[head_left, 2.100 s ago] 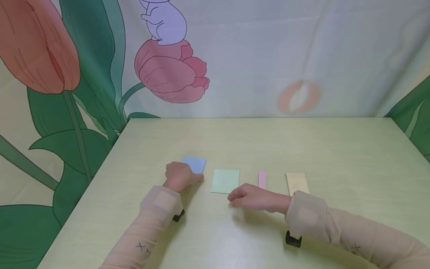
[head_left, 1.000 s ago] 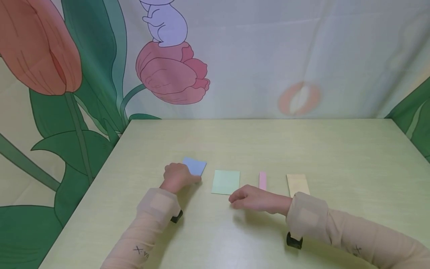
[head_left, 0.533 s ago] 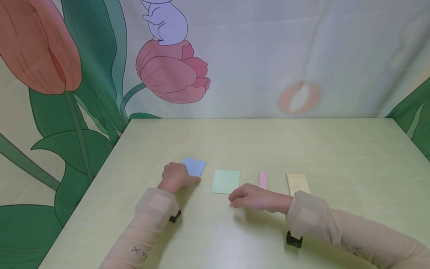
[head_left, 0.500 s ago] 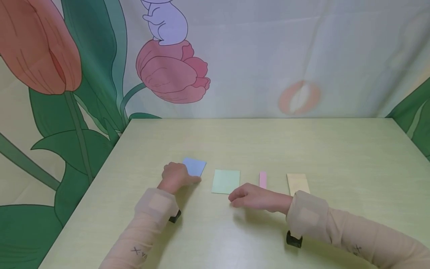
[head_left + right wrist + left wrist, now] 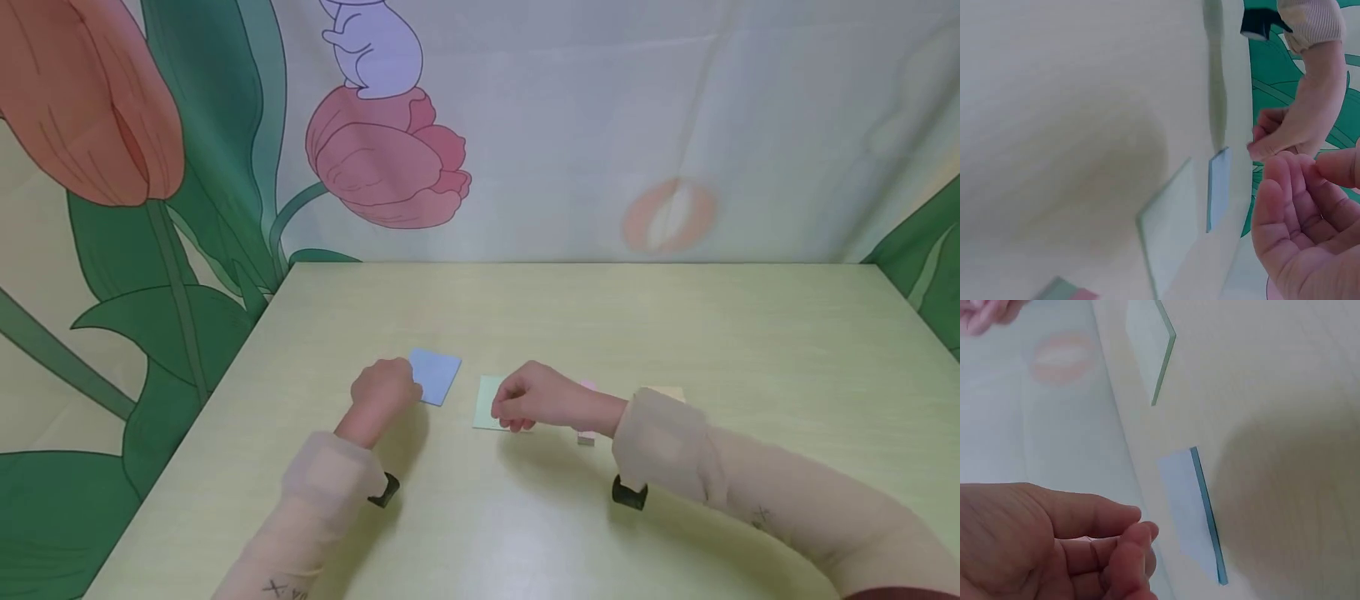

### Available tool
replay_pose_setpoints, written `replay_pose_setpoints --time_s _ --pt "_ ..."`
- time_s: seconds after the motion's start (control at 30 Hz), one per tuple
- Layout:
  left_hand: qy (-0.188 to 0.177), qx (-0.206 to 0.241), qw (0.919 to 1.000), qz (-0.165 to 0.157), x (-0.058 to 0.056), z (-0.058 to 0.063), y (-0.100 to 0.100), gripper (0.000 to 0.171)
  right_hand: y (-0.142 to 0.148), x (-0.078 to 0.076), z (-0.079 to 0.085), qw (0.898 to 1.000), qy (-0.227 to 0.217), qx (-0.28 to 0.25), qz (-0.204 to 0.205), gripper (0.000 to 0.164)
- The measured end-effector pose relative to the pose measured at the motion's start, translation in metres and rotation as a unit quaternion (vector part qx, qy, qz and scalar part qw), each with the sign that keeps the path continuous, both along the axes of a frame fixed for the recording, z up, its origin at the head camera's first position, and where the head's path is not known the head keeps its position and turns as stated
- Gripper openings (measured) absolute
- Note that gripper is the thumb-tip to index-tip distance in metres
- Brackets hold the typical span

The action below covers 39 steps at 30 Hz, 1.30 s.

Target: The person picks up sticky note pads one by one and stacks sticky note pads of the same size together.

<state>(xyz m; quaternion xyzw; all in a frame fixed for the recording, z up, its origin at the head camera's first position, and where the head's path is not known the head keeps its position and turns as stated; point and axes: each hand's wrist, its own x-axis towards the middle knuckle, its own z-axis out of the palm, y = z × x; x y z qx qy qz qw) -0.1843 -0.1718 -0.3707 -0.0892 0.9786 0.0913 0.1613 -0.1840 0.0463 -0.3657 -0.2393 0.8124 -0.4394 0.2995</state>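
A blue sticky-note pad (image 5: 437, 377) lies on the table, slightly turned. My left hand (image 5: 384, 396) hovers at its left side, fingers loosely curled; the left wrist view shows no object between thumb and fingertips. To the right is a pale green sticky-note pad (image 5: 487, 402), partly covered in the head view by my right hand (image 5: 543, 396). In the right wrist view, that hand's thumb meets a fingertip above the table, with nothing visible held. A narrow pink pad (image 5: 586, 435) and a beige pad (image 5: 670, 392) are mostly hidden under the right wrist and sleeve.
The pale table (image 5: 720, 333) ends at a hanging cloth (image 5: 540, 133) printed with tulips and a white animal. A black wrist camera (image 5: 628, 493) hangs below the right cuff, and another black wrist camera (image 5: 385, 490) below the left cuff.
My right hand has risen away from the table and shifted up and left over the green pad. My left hand has drawn back left, uncovering more of the blue pad.
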Motion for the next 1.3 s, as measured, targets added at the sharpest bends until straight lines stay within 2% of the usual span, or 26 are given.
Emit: replay_pose_setpoints --time_s 0.13,0.27,0.5,0.73,0.97,1.1,1.3 --pt "-0.025 0.028 0.9992 -0.011 0.004 -0.002 0.001 0.022 -0.015 -0.014 0.004 1.000 0.021 0.006 -0.014 0.014" --pt "-0.021 0.056 0.9981 -0.015 0.005 -0.009 0.001 0.019 -0.030 -0.028 0.006 0.999 0.030 0.014 -0.020 0.015" --pt "-0.002 0.073 0.9972 -0.012 0.002 -0.021 -0.001 0.021 -0.048 -0.046 0.001 0.999 -0.008 0.019 -0.034 0.028" --pt "0.010 0.094 0.9954 0.010 -0.001 -0.028 -0.003 0.022 -0.064 -0.052 -0.005 0.997 -0.040 -0.002 -0.066 0.036" --pt "0.032 0.091 0.9954 -0.001 -0.001 -0.028 -0.004 0.025 -0.075 -0.058 -0.017 0.994 -0.034 0.007 -0.101 0.042" --pt "0.039 0.091 0.9951 0.000 0.000 -0.027 -0.004 0.024 -0.079 -0.061 -0.024 0.994 -0.039 0.010 -0.105 0.045" --pt "0.044 0.098 0.9942 0.005 0.000 -0.029 -0.005 0.023 -0.085 -0.065 -0.039 0.994 -0.026 0.044 -0.096 0.048"
